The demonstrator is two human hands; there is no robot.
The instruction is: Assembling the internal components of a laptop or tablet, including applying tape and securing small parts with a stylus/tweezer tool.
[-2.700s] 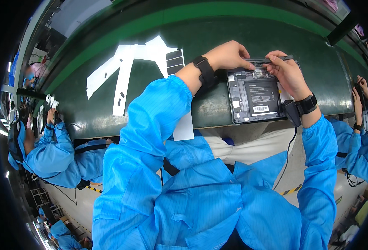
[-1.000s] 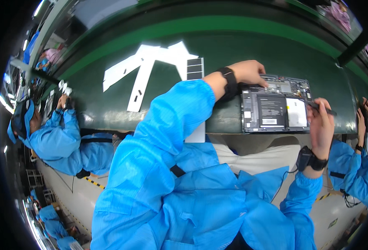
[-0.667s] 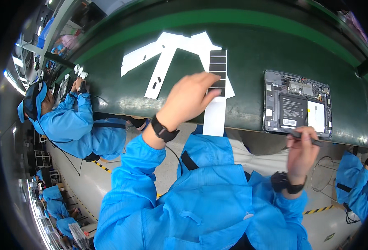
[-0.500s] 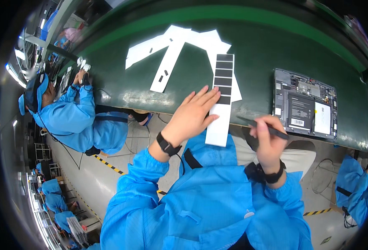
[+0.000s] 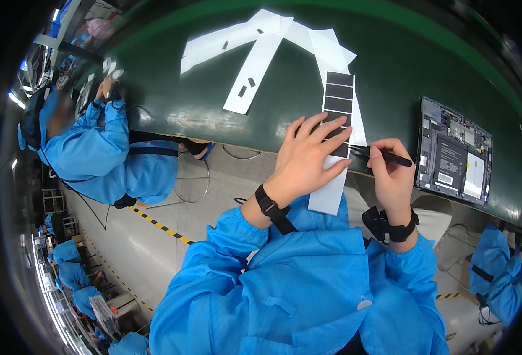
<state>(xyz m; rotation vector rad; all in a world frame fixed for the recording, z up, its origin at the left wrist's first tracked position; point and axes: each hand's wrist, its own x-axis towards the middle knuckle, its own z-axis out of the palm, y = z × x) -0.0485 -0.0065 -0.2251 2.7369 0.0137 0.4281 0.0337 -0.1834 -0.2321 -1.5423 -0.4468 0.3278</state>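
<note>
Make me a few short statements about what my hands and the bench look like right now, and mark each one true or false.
1. The left hand lies over the white strip with black patches. True.
2. The right hand holds a screwdriver. False: it holds black tweezers.
3. The opened device lies to the right of both hands. True.
4. The right wrist is bare. False: it wears a black band.
5. The bench top is bright yellow. False: it is dark green.
</note>
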